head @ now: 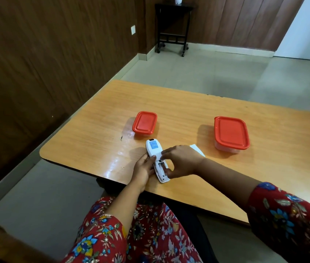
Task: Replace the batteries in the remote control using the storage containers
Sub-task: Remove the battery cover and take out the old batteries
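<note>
Here the right hand (181, 161) arches over the near half of a white remote control (157, 160), its thumb and forefinger closed in a pinch at the open battery compartment; whether a battery sits between the fingertips cannot be told. The left hand (144, 168) cups the remote's left edge, fingers curled against the casing and steadying it. The remote lies face down on the table (178, 103), near the front edge, its far end bearing a blue label and pointing away and slightly left. Just behind the right hand, a flat white piece (197, 149), probably the battery cover, rests on the tabletop, partly hidden by the wrist.

Farther out stand two clear storage containers with red lids, both closed. The smaller container (145, 122) sits just beyond the remote's far end; the larger container (231, 132) stands well apart to the right.

The table is a glossy orange-brown wood laminate with rounded corners, catching pale reflections near the left hand, and a small dark mark shows near its left side. Floral red sleeves (290, 211) and clothing fill the near foreground. Around the table lies a pale tiled floor (207, 69). Dark wood panelling (46, 54) covers the left and far walls, with a white switch plate (133, 29) on it. A small black side table on castors (173, 25) stands against the far wall, and a white door or opening (307, 27) shows at far right.
</note>
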